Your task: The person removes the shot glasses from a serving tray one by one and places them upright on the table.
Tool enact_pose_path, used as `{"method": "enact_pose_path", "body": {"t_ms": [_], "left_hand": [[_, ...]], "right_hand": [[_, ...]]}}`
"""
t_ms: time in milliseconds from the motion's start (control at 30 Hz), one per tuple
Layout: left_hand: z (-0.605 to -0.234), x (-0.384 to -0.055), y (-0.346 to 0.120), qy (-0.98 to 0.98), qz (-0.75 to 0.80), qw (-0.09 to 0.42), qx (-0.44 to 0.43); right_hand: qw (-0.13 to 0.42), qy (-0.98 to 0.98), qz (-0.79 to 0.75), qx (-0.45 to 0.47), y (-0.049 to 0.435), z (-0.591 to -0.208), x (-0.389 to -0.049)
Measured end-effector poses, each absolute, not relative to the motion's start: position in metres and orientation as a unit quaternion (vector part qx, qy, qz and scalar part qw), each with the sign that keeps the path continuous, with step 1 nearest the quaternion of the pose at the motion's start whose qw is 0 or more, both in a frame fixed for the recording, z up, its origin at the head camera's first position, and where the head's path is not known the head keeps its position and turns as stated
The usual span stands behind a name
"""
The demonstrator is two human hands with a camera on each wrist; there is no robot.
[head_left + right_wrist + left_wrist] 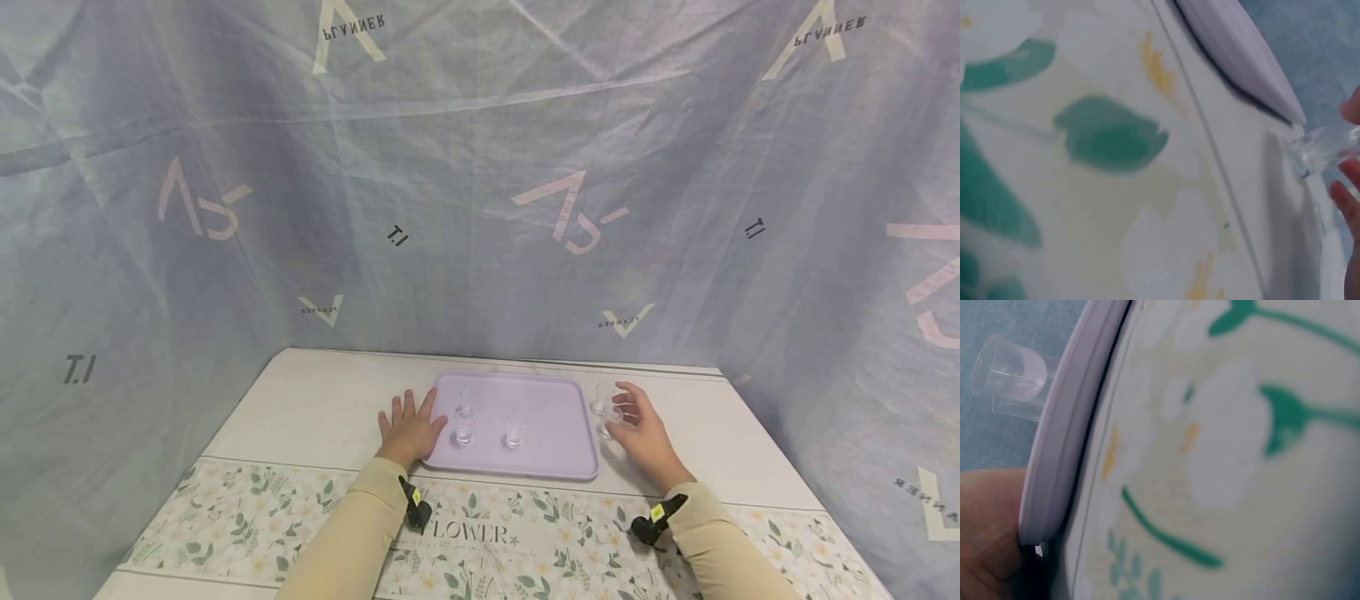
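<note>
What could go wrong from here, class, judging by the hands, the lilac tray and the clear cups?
1. The right hand holds a clear cup with a second cup close behind it, so its fingers might knock that one over.
2. The left hand rests at the edge of the lilac tray; a push there could topple the cups standing on it.
3. The tray's raised edge might catch a cup carried across too low.
</note>
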State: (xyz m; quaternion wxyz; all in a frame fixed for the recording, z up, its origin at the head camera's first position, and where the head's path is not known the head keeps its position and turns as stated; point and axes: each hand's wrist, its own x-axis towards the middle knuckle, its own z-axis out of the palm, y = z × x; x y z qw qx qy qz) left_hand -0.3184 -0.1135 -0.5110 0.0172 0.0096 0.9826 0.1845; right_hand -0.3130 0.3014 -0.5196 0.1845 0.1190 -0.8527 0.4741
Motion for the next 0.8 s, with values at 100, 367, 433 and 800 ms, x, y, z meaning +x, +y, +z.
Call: {"method": "enact_pose_path", "body": {"t_ms": [100,367,433,800], "left_hand": [[-0.511,-0.319,-0.114,0.982,0.188,0.021,0.009],[-0.510,-0.318,-0.114,0.981,0.191,0.024,0.010],[-0.510,-0.318,-0.114,0.981,0.191,0.024,0.010],[-0.511,-0.319,-0.114,0.982,0.190,0.020,0.009]], "right_hand": [[0.224,-0.844,0.471,0.124,0.298,-0.513,-0.313],[0.265,-0.831,0.467,0.149,0.269,-0.486,-0.303],[0.265,-0.827,0.467,0.167,0.257,-0.473,-0.295],[0.229,-0.808,0.502,0.208,0.220,-0.458,-0.284]]}}
